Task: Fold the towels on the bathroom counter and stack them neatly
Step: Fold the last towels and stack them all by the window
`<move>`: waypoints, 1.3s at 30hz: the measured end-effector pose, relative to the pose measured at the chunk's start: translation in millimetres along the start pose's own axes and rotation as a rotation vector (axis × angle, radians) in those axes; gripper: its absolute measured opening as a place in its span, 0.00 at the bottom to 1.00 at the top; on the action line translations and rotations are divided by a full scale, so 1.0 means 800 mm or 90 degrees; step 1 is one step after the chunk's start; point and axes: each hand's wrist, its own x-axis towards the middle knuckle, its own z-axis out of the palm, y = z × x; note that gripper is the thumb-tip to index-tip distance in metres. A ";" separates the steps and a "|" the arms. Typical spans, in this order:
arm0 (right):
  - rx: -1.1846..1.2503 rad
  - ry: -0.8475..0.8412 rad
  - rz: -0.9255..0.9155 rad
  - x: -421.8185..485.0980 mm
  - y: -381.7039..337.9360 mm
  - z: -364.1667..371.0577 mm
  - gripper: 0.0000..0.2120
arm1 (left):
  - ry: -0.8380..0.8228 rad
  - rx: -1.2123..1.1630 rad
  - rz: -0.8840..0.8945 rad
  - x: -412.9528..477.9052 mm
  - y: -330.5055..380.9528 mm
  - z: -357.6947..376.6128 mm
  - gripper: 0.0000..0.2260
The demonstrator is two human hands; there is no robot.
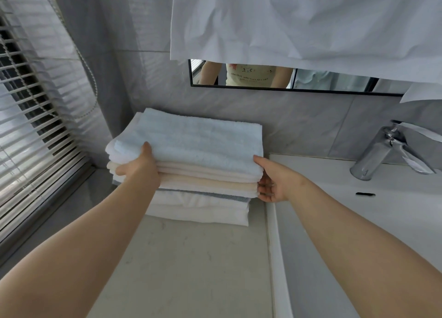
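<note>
desk, centre to lower frame: pale stone, carries the lot. basin is set in at right, with its raised rim just beside the stack's right edge. if the stack is shoved right while being squared, the lower layers could be pushed over that rim and sag in. whether the basin is wet cannot be told.

stack, centre frame, near the back wall: every towel seen is folded, so the task is judged nearly done. the layers are not flush. the lower white ones stick out toward the bottom of the frame, and the upper ones overhang at left. if only the top is squeezed or lifted, the upper layers could be slid off the lower ones and the lean made worse.

top towel, pale blue: thick and soft, bulging at its left front corner. under pressure there, the fold could be dragged open.

left grip: one digit is laid on the top towel, the rest are hidden in the layers, and the upper stack is held. right grip: the thumb is on the right front corner and the fingers are tucked in at the cream layers, closed narrow on the stack. uneven depth between the two is judged the likeliest cause of skew.
</note>
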 end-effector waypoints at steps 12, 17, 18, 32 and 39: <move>0.008 0.007 -0.057 -0.011 0.011 -0.010 0.12 | -0.096 0.045 -0.072 -0.051 -0.023 0.009 0.45; 0.135 -0.004 -0.068 -0.006 0.009 -0.007 0.07 | -0.116 0.020 -0.101 -0.060 -0.018 0.009 0.45; 0.161 -0.009 -0.066 -0.005 0.008 -0.005 0.06 | -0.119 0.017 -0.104 -0.061 -0.018 0.009 0.45; 0.121 -0.031 -0.033 -0.006 0.018 -0.004 0.19 | -0.108 0.016 -0.092 -0.060 -0.015 0.014 0.44; 0.169 -0.099 -0.101 -0.009 0.005 -0.001 0.27 | -0.103 0.026 -0.067 -0.056 -0.015 0.014 0.45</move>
